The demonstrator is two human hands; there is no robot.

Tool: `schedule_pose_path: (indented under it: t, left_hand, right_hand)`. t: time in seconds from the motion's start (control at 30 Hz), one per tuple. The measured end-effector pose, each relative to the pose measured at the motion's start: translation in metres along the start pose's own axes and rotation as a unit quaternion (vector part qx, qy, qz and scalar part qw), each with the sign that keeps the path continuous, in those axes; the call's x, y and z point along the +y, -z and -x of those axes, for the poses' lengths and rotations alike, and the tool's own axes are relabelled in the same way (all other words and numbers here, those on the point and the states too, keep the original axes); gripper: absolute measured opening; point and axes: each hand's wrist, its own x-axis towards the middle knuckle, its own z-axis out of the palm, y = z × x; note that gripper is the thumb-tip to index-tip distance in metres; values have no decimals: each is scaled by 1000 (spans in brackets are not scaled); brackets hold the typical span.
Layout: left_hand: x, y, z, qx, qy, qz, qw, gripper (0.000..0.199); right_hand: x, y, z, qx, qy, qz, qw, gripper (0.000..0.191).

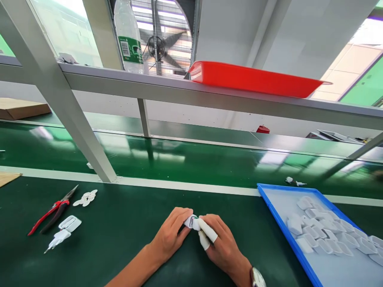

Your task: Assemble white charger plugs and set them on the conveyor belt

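Note:
Near the bottom middle, my left hand (170, 236) grips a small white plastic part (191, 222) between thumb and fingers. My right hand (220, 246) holds the same part from the other side, with white covers on its thumb and a finger and a watch (257, 277) on the wrist. The fingers hide much of the part. Red-and-black pliers (56, 208) lie open at the left, beside several flat white pieces (85, 197) and a white plastic assembly (69, 224). At the right, a blue-rimmed tray (279, 225) bears several white plastic shells (323, 229).
A slanted metal post (77, 115) meets the green table (125, 215) at left. Behind runs a glossy green belt (194, 159) with a small white part (295, 182). The shelf above (167, 91) holds a bottle (129, 40) and a red tray (254, 79).

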Motion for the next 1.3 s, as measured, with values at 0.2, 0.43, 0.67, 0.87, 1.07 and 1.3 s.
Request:
schedule_pose_path:
  t: [0.2, 0.43, 0.67, 0.87, 1.07, 1.3]
  left_hand:
    - [4, 3, -2, -12, -13, -7, 1000, 43]
    - [6, 3, -6, -13, -29, -19, 999, 47]
    - [8, 3, -4, -25, -24, -7, 999, 47]
    - [8, 4, -4, -24, -17, -11, 1000, 44]
    - [10, 5, -8, -29, -12, -19, 999, 44]
    - [6, 7, -8, -12, -17, -32, 999, 43]
  right_hand:
    - [-4, 2, -1, -7, 7, 41, 999, 48]
    - [-6, -1, 0, -13, -12, 32, 999, 50]
    - [-10, 0, -4, -7, -7, 31, 999, 48]
    - [-10, 1, -3, 3, -19, 25, 1000, 49]
    - [-9, 0, -2, -1, -32, 27, 999, 52]
    - [-9, 3, -3, 8, -40, 18, 999, 58]
